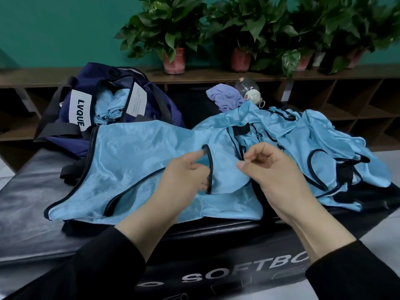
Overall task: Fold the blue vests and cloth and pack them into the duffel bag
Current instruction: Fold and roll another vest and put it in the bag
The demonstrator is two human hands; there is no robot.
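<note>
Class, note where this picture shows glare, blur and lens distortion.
Head view: sheen glares on the spread vest and the black mat; the left hand has motion-blurred fingertips; the plants look soft; the shelf bows from the wide-angle lens.

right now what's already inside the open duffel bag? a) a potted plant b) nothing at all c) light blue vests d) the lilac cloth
c: folded light blue vests show in the mouth of the navy duffel bag, while the lilac cloth lies outside it, on the surface beyond the pile of unfolded vests.
</note>
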